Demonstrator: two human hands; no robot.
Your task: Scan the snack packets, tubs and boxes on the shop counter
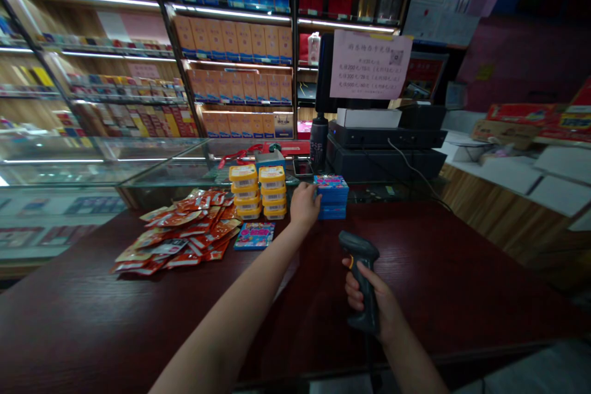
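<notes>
My left hand [305, 204] reaches forward to the left edge of a stack of flat blue packets [333, 197] with pink print. Its fingers are bent closed at the top packets, though the far fingers are hidden. In my right hand [369, 289] is a black barcode scanner [362, 277], held upright by its handle, with a finger by the yellow trigger. One single blue packet [253, 236] lies flat left of my forearm. Behind it, yellow tubs [245, 192] stand in two columns. A heap of orange-red sachets [189, 231] spreads to their left.
All this rests on a dark brown counter [443, 283]. Beyond it are a glass case [157, 166], a monitor with a paper sign [369, 64], and black register units [388, 157] with a cable. Boxes [521, 117] sit at the right; stocked shelves [235, 40] line the back.
</notes>
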